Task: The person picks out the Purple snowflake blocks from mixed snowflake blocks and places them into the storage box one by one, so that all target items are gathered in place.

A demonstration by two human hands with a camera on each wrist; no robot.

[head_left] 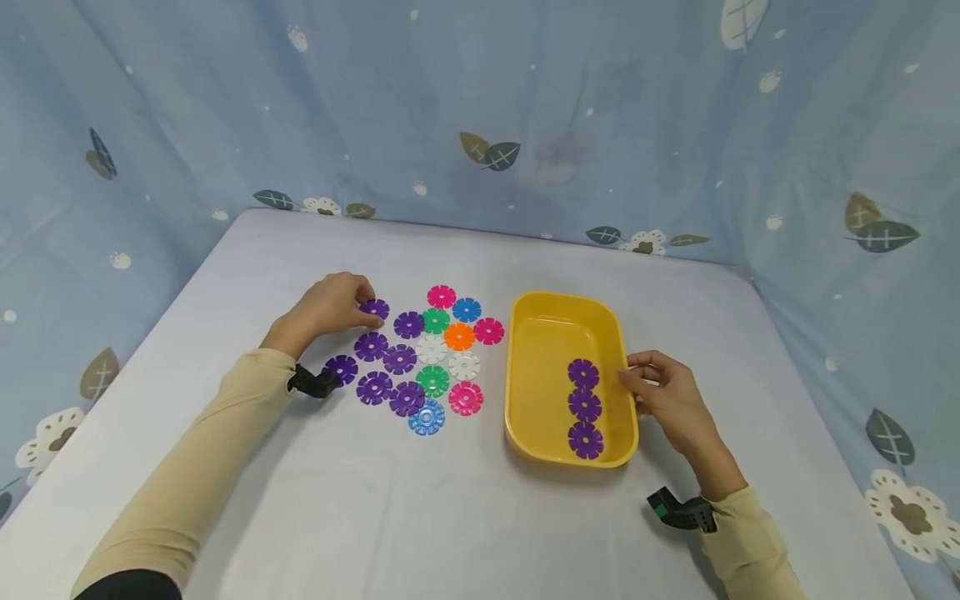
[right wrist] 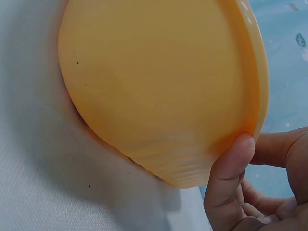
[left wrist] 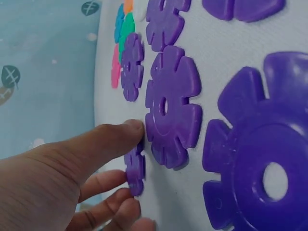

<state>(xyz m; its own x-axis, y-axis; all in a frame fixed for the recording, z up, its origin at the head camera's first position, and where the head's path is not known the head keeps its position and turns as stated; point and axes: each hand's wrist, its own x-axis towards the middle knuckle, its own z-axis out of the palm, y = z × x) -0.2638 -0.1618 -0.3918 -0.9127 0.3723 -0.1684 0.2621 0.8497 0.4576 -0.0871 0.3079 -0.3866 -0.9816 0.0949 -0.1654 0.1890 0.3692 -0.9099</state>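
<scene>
At the far left of the pieces, my left hand [head_left: 327, 306] has its thumb and fingers on either side of a purple notched plastic disc [head_left: 377, 308], pinching it. In the left wrist view that disc shows edge-on, partly covered by the thumb. Several more purple discs [head_left: 400, 359] lie close by on the table. On the right, my right hand [head_left: 672, 402] grips the side rim of a yellow tray [head_left: 543, 358] between thumb and fingers. Inside the tray, three purple discs [head_left: 584, 406] form a row along its right side.
Pink, green, white, orange and blue discs [head_left: 459, 337] lie flat between the purple ones and the tray. A white cloth [head_left: 420, 517] covers the table. Blue patterned curtain [head_left: 480, 92] hangs behind and at both sides.
</scene>
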